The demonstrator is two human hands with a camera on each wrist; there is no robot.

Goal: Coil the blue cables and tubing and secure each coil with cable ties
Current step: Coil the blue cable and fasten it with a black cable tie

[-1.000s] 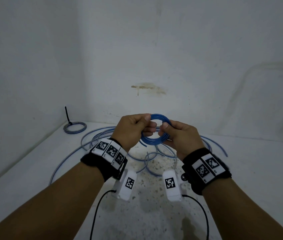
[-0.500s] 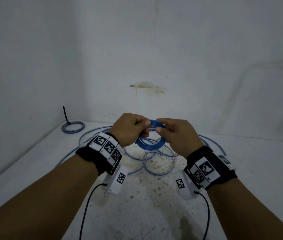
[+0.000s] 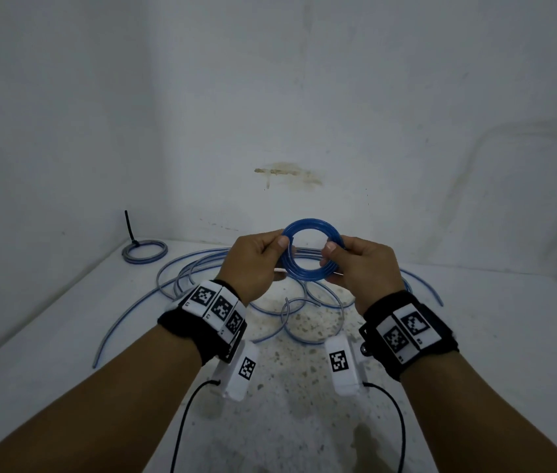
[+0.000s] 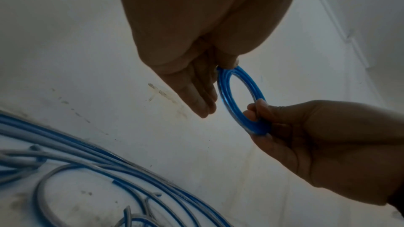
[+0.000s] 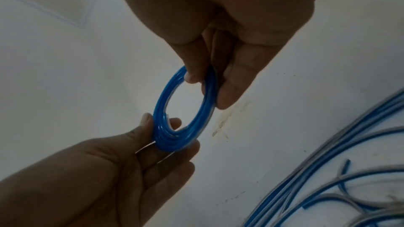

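Observation:
I hold a small coil of blue tubing (image 3: 311,222) upright above the table, its opening facing me. My left hand (image 3: 280,254) pinches its left side between thumb and fingers. My right hand (image 3: 333,257) pinches the right side the same way. The left wrist view shows the coil (image 4: 226,99) with the right hand (image 4: 258,123) gripping its lower edge. In the right wrist view the left hand (image 5: 166,137) clamps the bottom of the coil (image 5: 159,103). A thin pale strip shows by the left fingers; I cannot tell what it is.
Loose blue and grey cables (image 3: 202,278) sprawl in loops on the white table (image 3: 65,336) under and behind my hands. A finished grey-blue coil (image 3: 145,251) with a black cable tie (image 3: 130,228) sticking up lies in the far left corner. Walls close off the back and left.
Both hands rose a little and turned the blue coil from lying nearly flat to standing upright and facing me. The grips stay on its two sides.

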